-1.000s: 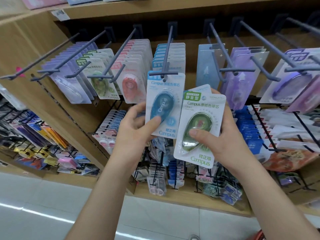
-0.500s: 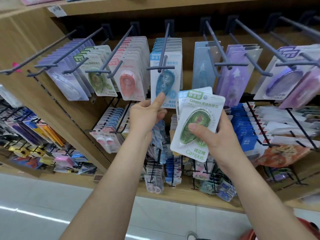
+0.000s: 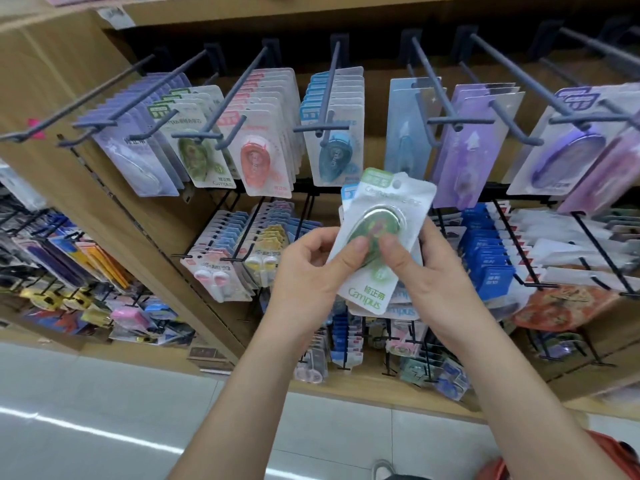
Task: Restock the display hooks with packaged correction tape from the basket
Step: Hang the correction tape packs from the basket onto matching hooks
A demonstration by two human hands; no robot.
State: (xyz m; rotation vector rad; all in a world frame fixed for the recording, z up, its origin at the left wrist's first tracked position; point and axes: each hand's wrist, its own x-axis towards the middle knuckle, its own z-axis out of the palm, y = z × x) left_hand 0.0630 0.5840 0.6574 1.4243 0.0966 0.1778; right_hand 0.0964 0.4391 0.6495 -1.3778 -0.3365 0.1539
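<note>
- Hands: left hand (image 3: 311,275) and right hand (image 3: 429,271) both grip the green tape pack (image 3: 384,209), thumbs on top.
- Blue packs (image 3: 334,157) hang on a hook (image 3: 330,84) above.

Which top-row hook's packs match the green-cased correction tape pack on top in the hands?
The second stack from the left: green-cased carded packs, hanging between the lilac packs and the orange-red packs, matching the held pack.

Green correction tape pack (image 3: 379,237) tilted, before hooks (image 3: 320,126).
</note>
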